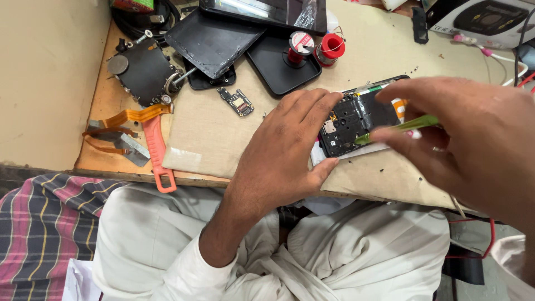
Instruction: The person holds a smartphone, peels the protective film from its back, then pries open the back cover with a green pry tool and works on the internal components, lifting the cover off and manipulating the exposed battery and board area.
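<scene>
A wooden workbench (97, 120) fills the far half of the scene, its top partly covered by a beige mat (223, 134) with a taped near edge. To the left, a plain cream wall (44, 72) rises beside the bench, evenly lit by soft, shadowless light. Dark trays (214, 39) and two spools, one red (332, 47), sit at the far edge, with a white box (490, 19) at far right. An orange plastic tool (157, 150) lies near the left edge. A striped plaid cloth (44, 223) covers the seat at near left.
</scene>
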`<state>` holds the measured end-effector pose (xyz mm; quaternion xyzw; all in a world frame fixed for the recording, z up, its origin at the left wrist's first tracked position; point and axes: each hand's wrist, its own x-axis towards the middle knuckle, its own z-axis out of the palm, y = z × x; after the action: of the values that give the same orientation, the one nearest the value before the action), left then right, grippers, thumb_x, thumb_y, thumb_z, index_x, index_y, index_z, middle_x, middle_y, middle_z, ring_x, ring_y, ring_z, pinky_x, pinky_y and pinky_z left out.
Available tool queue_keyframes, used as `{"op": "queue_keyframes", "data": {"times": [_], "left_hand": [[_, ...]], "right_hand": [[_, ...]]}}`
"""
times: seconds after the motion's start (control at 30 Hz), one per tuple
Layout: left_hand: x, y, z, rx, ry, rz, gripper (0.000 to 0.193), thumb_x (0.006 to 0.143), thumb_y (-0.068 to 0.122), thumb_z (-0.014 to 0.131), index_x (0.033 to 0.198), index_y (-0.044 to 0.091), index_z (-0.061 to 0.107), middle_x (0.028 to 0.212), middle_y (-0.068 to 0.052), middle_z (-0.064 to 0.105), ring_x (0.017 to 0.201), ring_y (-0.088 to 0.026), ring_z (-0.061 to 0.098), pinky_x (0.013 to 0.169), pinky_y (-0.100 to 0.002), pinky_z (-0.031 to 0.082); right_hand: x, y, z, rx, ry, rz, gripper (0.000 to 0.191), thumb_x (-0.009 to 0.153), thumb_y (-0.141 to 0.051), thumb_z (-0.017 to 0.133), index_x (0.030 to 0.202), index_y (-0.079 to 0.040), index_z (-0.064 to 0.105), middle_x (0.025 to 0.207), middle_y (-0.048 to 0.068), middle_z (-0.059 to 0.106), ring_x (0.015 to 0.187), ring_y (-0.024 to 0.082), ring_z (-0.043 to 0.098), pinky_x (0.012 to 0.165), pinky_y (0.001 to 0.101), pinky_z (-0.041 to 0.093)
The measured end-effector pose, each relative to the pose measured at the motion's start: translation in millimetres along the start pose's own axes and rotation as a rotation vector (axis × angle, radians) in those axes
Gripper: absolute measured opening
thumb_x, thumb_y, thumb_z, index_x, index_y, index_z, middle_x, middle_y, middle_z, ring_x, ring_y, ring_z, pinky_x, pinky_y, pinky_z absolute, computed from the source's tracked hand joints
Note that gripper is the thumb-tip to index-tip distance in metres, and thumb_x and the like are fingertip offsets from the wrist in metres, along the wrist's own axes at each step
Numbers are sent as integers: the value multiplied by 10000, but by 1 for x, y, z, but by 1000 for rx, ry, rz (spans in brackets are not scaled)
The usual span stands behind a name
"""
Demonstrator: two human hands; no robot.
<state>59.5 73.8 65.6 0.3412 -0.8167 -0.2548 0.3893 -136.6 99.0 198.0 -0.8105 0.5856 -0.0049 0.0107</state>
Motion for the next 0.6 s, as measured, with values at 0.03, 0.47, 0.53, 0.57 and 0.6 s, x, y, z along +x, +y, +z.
{"op": "queue_keyframes", "data": {"times": [0.03,0.47,0.53,0.57,0.6], "left_hand": [[0,0,0,-4,3,1,888,711,230,876,1452,-7,448,1442,-179,512,1404,-363,451,1200,-455,363],[2,-1,0,-42,3,10,872,718,217,875,1460,27,458,1461,-183,492,1409,-368,446,1185,-467,375],[1,-3,-1,-57,-3,25,807,733,225,887,1419,70,492,1465,-163,502,1425,-359,451,1190,-460,382],[0,-3,-1,-65,-8,34,774,740,229,893,1398,91,509,1467,-153,507,1433,-355,454,1192,-457,386],[0,-3,0,-66,-6,29,790,729,220,892,1407,93,505,1470,-153,505,1435,-355,454,1197,-457,385]], "right_hand": [[0,-1,0,-17,-18,64,412,846,-274,778,1219,-106,735,862,75,721,613,166,682,542,317,554],[-8,24,9,283,114,-36,250,911,-63,752,1152,-10,712,818,82,718,708,156,675,622,299,540],[-10,27,12,332,104,-19,247,920,-54,741,1156,7,703,803,74,718,716,153,658,615,293,532],[-11,28,13,334,95,-16,256,914,-53,741,1158,13,702,802,74,718,714,151,655,610,292,529],[-12,29,14,334,88,-13,266,908,-51,741,1160,20,701,802,73,718,712,150,652,606,291,527]]}}
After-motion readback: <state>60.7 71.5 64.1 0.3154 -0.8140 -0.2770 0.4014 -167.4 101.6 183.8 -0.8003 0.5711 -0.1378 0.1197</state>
